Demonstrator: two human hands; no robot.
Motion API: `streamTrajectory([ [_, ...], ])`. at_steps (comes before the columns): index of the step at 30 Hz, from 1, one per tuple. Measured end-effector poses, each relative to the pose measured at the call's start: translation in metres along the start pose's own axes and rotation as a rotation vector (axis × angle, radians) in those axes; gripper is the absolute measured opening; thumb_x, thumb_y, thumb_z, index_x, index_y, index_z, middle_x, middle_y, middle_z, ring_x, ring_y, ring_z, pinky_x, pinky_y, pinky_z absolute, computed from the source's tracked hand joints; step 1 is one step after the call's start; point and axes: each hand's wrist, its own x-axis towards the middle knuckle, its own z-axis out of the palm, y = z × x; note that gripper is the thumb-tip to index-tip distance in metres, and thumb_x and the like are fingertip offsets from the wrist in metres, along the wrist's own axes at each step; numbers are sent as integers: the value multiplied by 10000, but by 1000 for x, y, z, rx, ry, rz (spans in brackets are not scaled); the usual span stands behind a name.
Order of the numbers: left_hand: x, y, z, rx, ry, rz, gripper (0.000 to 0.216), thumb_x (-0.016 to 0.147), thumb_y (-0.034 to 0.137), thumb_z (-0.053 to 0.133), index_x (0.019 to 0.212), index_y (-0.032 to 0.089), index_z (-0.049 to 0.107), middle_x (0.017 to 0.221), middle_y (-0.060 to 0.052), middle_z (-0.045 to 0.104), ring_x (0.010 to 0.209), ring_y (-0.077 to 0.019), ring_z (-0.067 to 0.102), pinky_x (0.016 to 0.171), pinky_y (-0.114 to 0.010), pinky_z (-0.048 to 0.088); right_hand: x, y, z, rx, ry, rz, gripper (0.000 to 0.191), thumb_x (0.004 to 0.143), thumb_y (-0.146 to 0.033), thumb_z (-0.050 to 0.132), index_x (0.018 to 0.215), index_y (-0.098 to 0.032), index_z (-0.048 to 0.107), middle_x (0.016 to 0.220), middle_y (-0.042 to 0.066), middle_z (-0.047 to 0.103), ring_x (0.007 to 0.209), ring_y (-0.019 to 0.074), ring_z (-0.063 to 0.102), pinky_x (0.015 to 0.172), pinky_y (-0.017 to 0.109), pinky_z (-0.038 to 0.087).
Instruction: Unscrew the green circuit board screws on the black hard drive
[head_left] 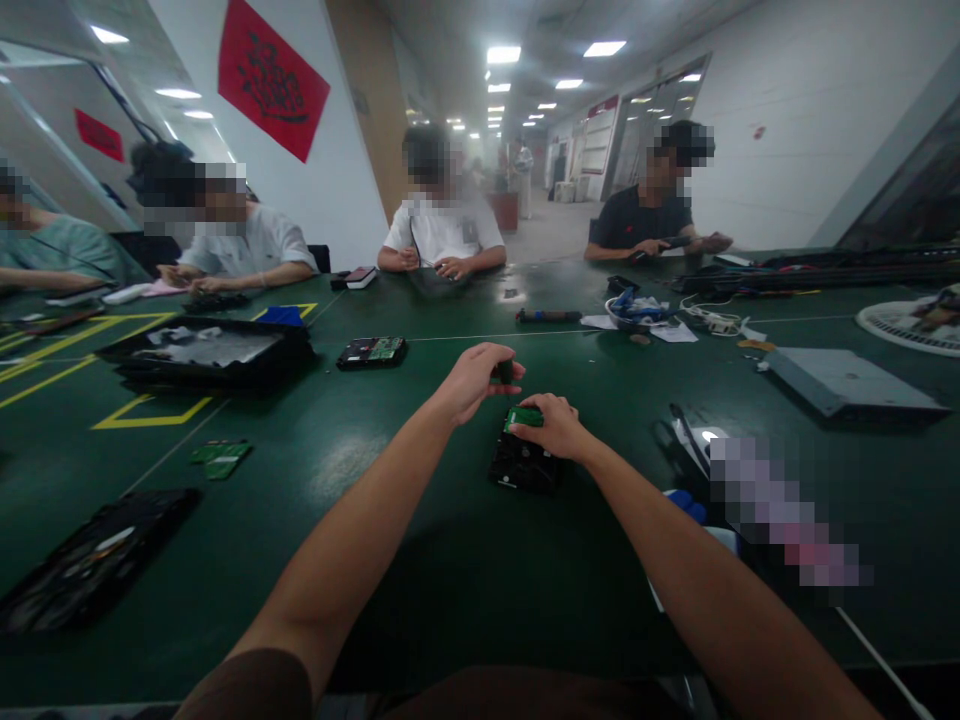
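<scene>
A black hard drive (pixel 525 468) lies on the green table in front of me. My right hand (pixel 561 425) rests at its far end, thumb and fingers closed on a small green circuit board (pixel 523 418) there. Just beyond, my left hand (pixel 480 380) is raised with its fingers curled round the dark handle of a screwdriver (pixel 505 373). The screwdriver stands upright, pointing down toward the board. Its tip is too small to make out, so I cannot tell whether it touches a screw.
Left of my arms are a loose green circuit board (pixel 223 457), a dark device casing (pixel 97 560), a black tray (pixel 210 350) and another drive (pixel 373 351). A flat grey metal box (pixel 851 382) and a bowl of blue parts (pixel 637 310) lie right. Several people sit across the table.
</scene>
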Motion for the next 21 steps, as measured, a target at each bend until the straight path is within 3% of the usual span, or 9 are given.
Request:
streamTrajectory([
  [21, 3, -2, -2, -21, -10, 16, 144, 857, 283, 667, 888, 148, 628, 881, -115, 720, 853, -217, 696, 719, -373, 614, 2, -7, -5, -42, -34, 30, 557, 843, -629, 697, 1285, -292, 660, 1279, 101, 651, 1211, 342, 576, 1006, 492, 427],
])
